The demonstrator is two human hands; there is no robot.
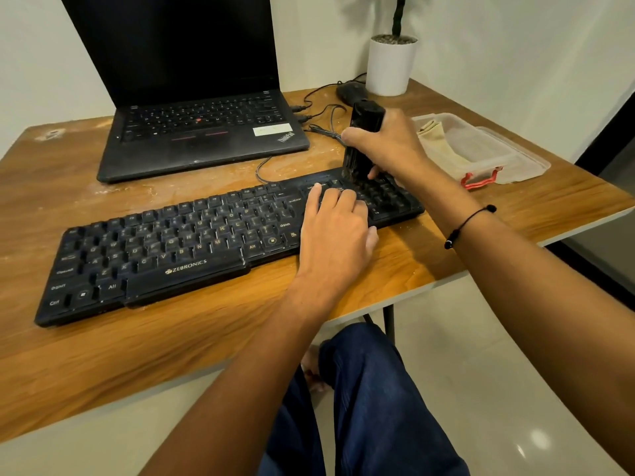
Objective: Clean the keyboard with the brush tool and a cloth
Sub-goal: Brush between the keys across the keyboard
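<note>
A dusty black keyboard [178, 245] lies slantwise on the wooden table [171, 338]. My left hand [335, 231] rests flat on the keyboard's right part, fingers straight over the keys. My right hand [386, 146] grips a black brush tool [362, 132] held upright, its lower end down on the number pad at the keyboard's far right. A yellowish cloth [439, 139] lies inside a clear plastic box [494, 156] to the right of my right hand.
An open black laptop [192, 132] stands behind the keyboard. Cables [319, 115] and a black mouse [350, 92] lie between the laptop and a white plant pot [390, 67] at the back right corner. The table's right edge runs close to the box.
</note>
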